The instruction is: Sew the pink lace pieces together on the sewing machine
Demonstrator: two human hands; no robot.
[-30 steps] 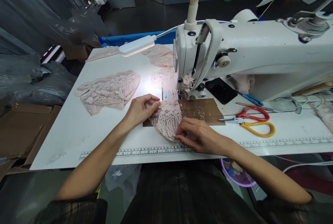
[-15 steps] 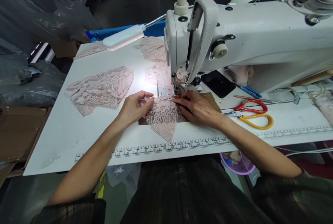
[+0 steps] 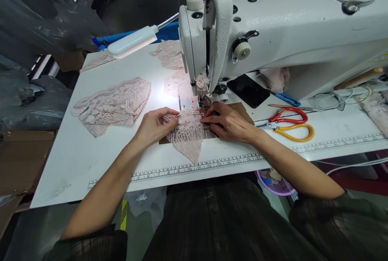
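A pale pink lace piece with a pointed lower end lies just in front of the needle area of a white sewing machine. My left hand is closed on its upper left edge, thumb and forefinger pinching the lace. At the upper right edge, the fingertips of my right hand are closed on the same lace. Brown card lies flat beneath, partly covered by the lace and my right hand. Another length of pink lace lies behind the needle, partly hidden by the machine head.
Folded lace lies at left, below a lit lamp. To the right are a black phone, blue thread snips and red-and-yellow-handled scissors. A printed ruler runs along the table's front edge.
The camera view has shifted, so the machine and table items sit further left in the picture. Both hands stay on the lace; my right fingers look slightly more bent.
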